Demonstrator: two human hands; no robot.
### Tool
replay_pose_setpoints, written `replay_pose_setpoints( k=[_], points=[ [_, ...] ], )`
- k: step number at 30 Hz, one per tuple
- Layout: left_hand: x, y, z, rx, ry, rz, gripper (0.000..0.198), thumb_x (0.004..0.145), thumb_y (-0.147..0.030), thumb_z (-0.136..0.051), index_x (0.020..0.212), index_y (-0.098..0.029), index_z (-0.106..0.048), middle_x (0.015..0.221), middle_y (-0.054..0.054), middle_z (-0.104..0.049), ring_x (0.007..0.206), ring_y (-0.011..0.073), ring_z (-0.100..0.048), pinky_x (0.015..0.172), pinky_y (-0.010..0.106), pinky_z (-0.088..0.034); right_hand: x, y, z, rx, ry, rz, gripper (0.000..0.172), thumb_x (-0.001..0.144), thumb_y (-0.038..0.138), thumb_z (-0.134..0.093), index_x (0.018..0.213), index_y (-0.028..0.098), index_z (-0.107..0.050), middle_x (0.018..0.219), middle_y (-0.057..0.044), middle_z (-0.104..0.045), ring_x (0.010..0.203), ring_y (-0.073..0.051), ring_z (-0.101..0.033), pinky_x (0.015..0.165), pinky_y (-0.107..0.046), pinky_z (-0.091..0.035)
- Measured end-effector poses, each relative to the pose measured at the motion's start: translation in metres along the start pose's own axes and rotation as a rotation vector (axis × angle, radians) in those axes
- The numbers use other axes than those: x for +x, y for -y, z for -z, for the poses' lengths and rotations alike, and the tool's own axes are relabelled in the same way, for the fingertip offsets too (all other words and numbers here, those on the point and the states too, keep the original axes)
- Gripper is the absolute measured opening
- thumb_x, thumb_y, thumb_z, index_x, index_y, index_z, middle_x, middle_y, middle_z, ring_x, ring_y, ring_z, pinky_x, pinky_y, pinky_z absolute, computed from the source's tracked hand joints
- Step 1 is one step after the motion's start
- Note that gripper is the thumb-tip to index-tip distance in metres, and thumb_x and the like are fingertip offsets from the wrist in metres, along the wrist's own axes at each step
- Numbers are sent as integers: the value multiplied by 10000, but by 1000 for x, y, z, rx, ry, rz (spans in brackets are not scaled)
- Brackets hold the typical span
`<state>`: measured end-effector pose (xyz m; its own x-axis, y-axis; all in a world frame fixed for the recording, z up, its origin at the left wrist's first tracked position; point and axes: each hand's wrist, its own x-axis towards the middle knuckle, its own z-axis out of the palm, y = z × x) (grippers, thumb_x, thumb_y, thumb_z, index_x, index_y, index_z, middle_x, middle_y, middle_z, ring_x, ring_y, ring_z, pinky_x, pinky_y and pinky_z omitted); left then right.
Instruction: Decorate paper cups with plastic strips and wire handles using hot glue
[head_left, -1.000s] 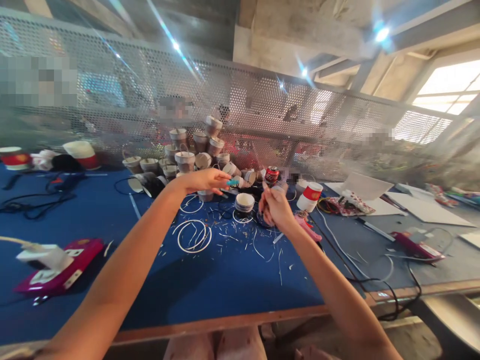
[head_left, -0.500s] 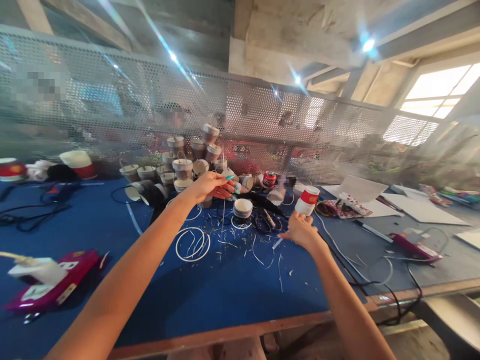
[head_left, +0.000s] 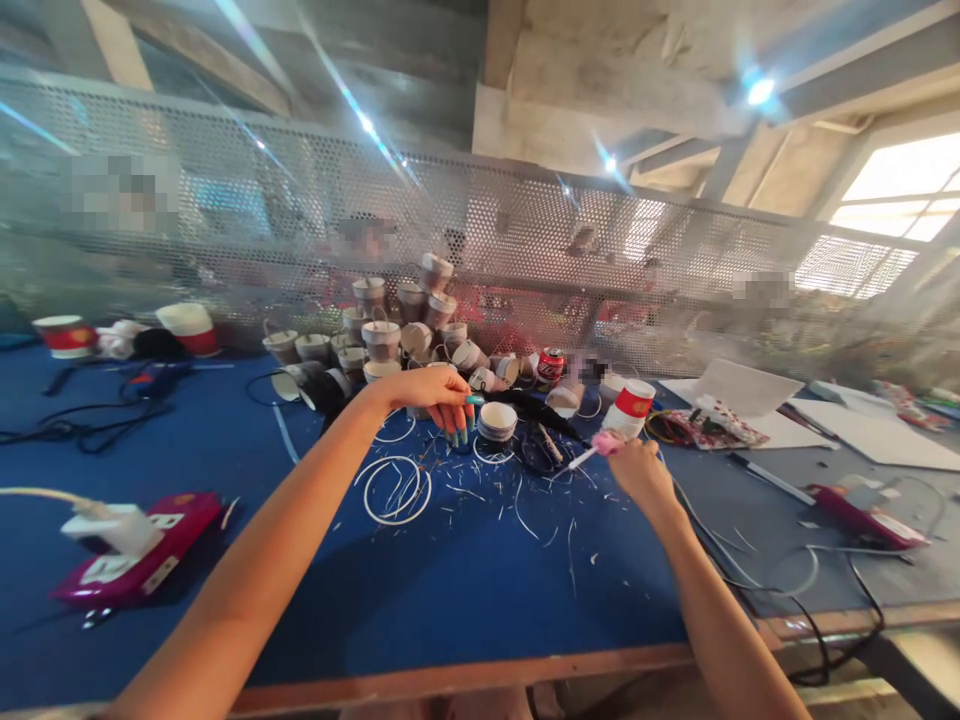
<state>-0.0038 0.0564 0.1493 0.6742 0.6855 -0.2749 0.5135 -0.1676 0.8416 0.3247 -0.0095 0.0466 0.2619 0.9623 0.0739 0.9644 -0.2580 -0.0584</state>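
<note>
My left hand (head_left: 439,393) hovers over the blue table (head_left: 450,580), fingers bunched and pointing down; what it pinches, if anything, is too small to make out. Just right of it stands a small white cup (head_left: 497,420). A flat white coiled ring (head_left: 395,490) lies below the hand, among several white trimmings. My right hand (head_left: 637,472) is closed on a pink tool (head_left: 604,443) whose white tip points left toward black scissors (head_left: 541,447).
A pile of small handled paper cups (head_left: 405,320) sits against a perforated metal screen (head_left: 525,240), with people behind it. Nearby stand a red can (head_left: 551,365) and a red-and-white cup (head_left: 630,405). A pink power strip (head_left: 131,565) lies left, another (head_left: 862,500) and white sheets (head_left: 750,385) right.
My right hand dropped away from my left, reached right and picked up the pink tool. My left hand turned its fingers down toward the table.
</note>
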Motion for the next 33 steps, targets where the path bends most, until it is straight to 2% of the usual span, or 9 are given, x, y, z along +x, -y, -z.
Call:
replay_pose_setpoints(
  k=[2,4,7,10,14,18,22,28,33],
  points=[
    [-5,-2,1,1,36,-34,283,751,-429,-597,778,-151,-647,694,58,-705,615,136,-656,577,223,-475,3,-3,12,182,-150,-26,389,853,333,-337,1067,68,-525,952,-192,-562,778,-246,-606,611,-335,-462],
    [-11,-7,2,1,30,-48,286,746,-431,-603,779,-151,-652,693,64,-706,609,140,-659,575,223,-476,3,-1,27,577,-224,11,409,830,433,-364,987,115,-567,702,-87,-580,563,-191,-564,467,-289,-425],
    [-20,-13,1,4,7,-62,269,743,-410,-608,778,-148,-656,729,79,-711,623,161,-668,584,241,-484,-1,16,55,1263,-130,218,448,782,525,-420,970,157,-591,410,45,-425,288,-113,-337,284,-243,-257],
    [-25,-18,-1,2,33,-109,256,759,-396,-592,793,-150,-653,755,81,-715,642,161,-673,594,239,-486,-4,42,83,1550,-92,444,423,746,487,-508,995,164,-617,416,45,-466,259,-83,-326,253,-221,-231],
    [-28,-20,-3,0,54,-135,271,777,-406,-572,808,-147,-646,763,78,-717,669,155,-673,605,228,-489,6,71,104,1589,-124,638,420,731,464,-534,1028,188,-643,530,5,-576,289,-80,-385,258,-218,-282],
    [-32,-21,-3,-12,37,-140,256,783,-390,-566,816,-151,-654,756,78,-715,667,160,-673,598,238,-501,24,86,98,1569,-150,740,434,722,518,-515,947,185,-681,443,8,-509,323,-106,-418,289,-226,-302],
    [-31,-17,0,-48,55,-119,237,780,-383,-570,812,-166,-659,758,73,-715,688,173,-677,606,255,-515,37,89,83,1499,-102,731,384,702,528,-534,708,174,-682,396,6,-468,325,-102,-385,310,-245,-313],
    [-18,-7,4,-81,116,-74,213,766,-371,-596,825,-176,-660,771,70,-718,687,178,-681,615,262,-520,47,83,71,1403,-88,763,388,670,555,-571,538,194,-622,396,10,-483,351,-97,-397,334,-241,-305],
    [-9,0,5,-125,129,-53,201,766,-344,-599,831,-164,-662,775,77,-718,705,188,-682,614,270,-522,52,84,65,1375,-104,751,365,680,546,-586,598,194,-640,408,12,-485,377,-108,-412,357,-253,-311]
  ],
)
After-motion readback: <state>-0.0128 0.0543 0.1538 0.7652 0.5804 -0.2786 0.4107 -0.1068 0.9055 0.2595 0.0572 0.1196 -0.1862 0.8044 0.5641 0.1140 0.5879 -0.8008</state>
